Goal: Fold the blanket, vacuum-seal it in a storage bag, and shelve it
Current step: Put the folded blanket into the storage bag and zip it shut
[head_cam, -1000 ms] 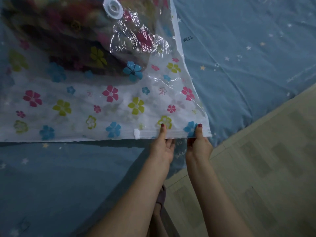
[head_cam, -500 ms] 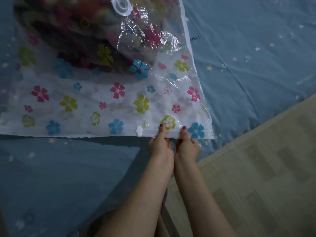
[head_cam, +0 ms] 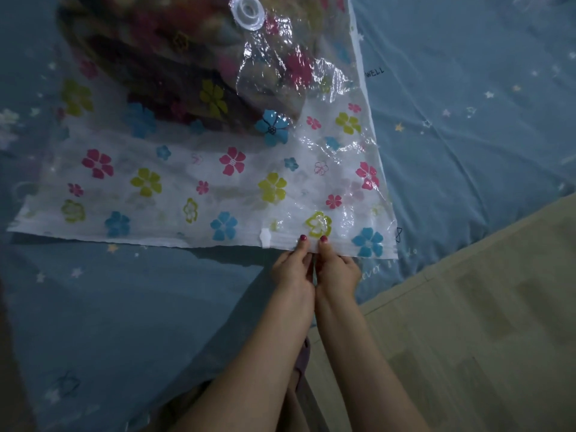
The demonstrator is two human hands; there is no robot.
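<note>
Two of the task's stages looked settled in the head view, the only view on offer. The blanket (head_cam: 174, 67) was folded into a bulky bundle and lay inside the flower-printed storage bag (head_cam: 218, 182), which rested flat on the blue star-patterned bed (head_cam: 467, 120). The bag's round valve (head_cam: 249, 10) sat on top near the upper edge of the frame.

Sealing seemed to be the step in hand. The left hand (head_cam: 293, 269) and the right hand (head_cam: 338, 269) sat side by side, touching, at the bag's near edge — thumbs on top of the zip strip (head_cam: 156, 240), fingers apparently curled beneath, pinching it. A small white slider clip (head_cam: 265, 238) sat on the strip just left of the left thumb. Whether the strip was closed along its whole length could not be told from here; the stretch toward the far left corner looked flat, though unclear.

Much was left, by my reckoning: the plastic was loose and crinkled around the bundle, so the air had not been drawn out — and no vacuum or shelf appeared anywhere. Pale wooden floor (head_cam: 467, 307) showed beside the bed.
</note>
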